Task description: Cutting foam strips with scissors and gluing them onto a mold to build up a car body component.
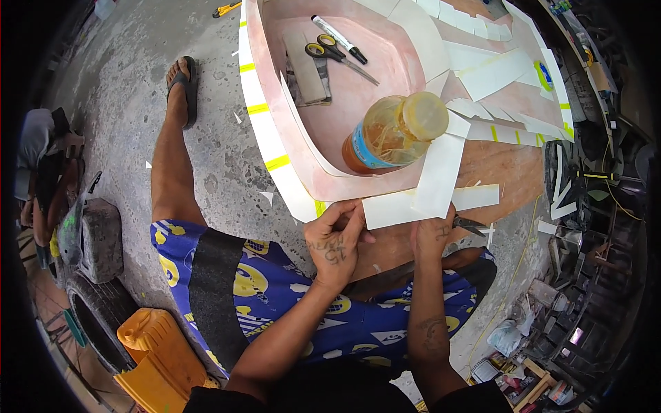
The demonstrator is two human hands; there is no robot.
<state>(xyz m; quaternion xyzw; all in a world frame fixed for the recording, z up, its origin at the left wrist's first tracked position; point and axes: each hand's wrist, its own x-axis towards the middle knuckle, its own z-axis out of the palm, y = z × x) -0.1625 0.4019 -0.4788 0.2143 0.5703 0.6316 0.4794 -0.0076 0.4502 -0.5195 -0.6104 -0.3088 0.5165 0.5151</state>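
Note:
My left hand (335,246) is closed, pinching the left end of a white card strip (392,208) at the near edge of a pinkish, curved shell-like form (337,189). Under the strip's right part is my right hand (432,234), closed with its fingers partly hidden by the card; it appears to grip the strip. A dark pointed thing (469,224) sticks out beside it, too hidden to name. Another white strip (441,168) crosses over the first. A plastic bottle (389,134) with amber liquid and a yellowish cap stands on the form, just beyond my hands.
Inside the form's hollow lie scissors (330,50), a marker (339,39) and a grey piece (306,69). Yellow tape (277,163) holds white strips along its rim. A green-yellow tool (544,76) rests at the right. An orange plastic container (162,351) and a tire (100,316) sit lower left.

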